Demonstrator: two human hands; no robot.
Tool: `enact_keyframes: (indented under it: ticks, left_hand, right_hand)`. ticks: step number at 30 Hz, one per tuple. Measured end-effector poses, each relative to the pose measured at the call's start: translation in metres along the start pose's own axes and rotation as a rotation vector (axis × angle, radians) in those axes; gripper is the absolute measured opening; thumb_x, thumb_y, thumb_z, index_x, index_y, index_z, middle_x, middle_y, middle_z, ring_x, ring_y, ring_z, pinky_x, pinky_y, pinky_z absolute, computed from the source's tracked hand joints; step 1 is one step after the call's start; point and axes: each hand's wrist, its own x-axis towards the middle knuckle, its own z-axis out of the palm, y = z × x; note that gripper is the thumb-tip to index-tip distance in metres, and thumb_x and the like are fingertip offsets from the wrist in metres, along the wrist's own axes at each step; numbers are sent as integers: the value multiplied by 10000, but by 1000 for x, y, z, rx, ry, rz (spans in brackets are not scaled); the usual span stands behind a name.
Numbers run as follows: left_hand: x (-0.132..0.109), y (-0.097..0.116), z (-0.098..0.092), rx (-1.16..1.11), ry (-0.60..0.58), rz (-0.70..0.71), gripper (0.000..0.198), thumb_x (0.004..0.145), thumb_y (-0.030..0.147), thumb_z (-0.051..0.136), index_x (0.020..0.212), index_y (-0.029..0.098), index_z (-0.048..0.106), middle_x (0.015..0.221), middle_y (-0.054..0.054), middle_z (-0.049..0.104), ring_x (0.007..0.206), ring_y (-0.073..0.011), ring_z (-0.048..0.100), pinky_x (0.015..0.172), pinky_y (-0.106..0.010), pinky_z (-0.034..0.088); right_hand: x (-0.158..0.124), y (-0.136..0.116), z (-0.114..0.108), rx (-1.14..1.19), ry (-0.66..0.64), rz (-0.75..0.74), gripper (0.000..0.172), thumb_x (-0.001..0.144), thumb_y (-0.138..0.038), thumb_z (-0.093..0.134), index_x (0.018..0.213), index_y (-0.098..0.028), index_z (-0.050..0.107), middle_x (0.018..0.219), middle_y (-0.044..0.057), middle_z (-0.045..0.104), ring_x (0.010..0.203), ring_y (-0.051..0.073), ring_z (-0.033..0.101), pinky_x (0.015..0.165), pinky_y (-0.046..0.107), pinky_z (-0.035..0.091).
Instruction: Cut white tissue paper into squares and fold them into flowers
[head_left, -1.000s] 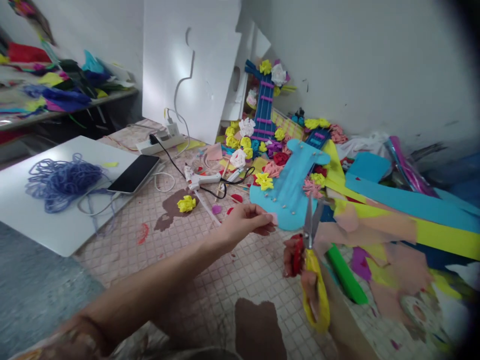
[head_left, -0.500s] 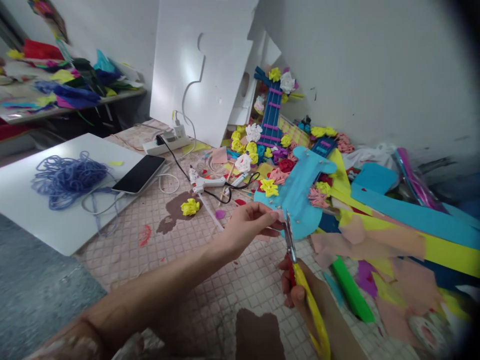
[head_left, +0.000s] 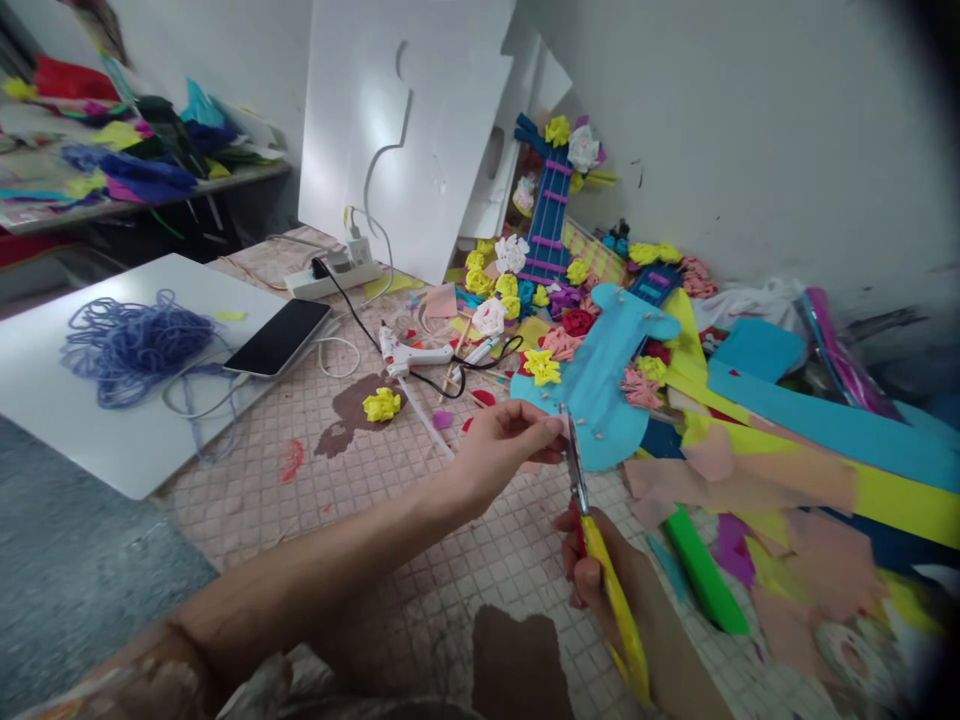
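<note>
My left hand (head_left: pixel 517 440) pinches a small pale pink piece of paper (head_left: pixel 559 424) between thumb and fingers; most of it is hidden. My right hand (head_left: pixel 604 565) grips scissors (head_left: pixel 616 605) with yellow and red handles. Their metal blades point up and stand at the edge of the pink piece, right beside my left fingertips. Just behind the blades lies a light blue guitar-like cutout (head_left: pixel 592 370) with small pale dots. A yellow paper flower (head_left: pixel 541 367) rests on its left side.
Left of my hands are a white glue gun (head_left: pixel 412 352), another yellow flower (head_left: pixel 382 404), a phone (head_left: pixel 278 340) and blue yarn (head_left: pixel 142 345) on a white board. Coloured paper scraps (head_left: pixel 780 480) and a green strip (head_left: pixel 705 570) cover the right side. A white panel (head_left: pixel 405 110) leans behind.
The scissor tips have shifted slightly left against the pink paper. Both hands stay nearly in place, and the view has tilted a little.
</note>
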Motion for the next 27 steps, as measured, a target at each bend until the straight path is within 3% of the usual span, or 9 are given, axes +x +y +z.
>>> enact_keyframes:
  ticks: [19, 27]
  left_hand:
    - [3, -1, -2, 36, 3, -23, 253, 732, 321, 681, 741, 107, 548, 716, -34, 638, 623, -85, 613, 666, -258, 521]
    - [3, 0, -2, 30, -13, -17, 263, 735, 333, 678, 742, 107, 545, 716, -31, 641, 624, -90, 620, 664, -259, 521]
  right_hand:
    - [-2, -1, 4, 81, 8, 115, 542, 686, -718, 487, 867, -209, 521, 572, -26, 468, 445, 111, 435, 397, 229, 388]
    - [-2, -2, 6, 274, 11, 231, 486, 647, -672, 569, 819, -219, 527, 532, -48, 463, 378, 81, 370, 352, 211, 341]
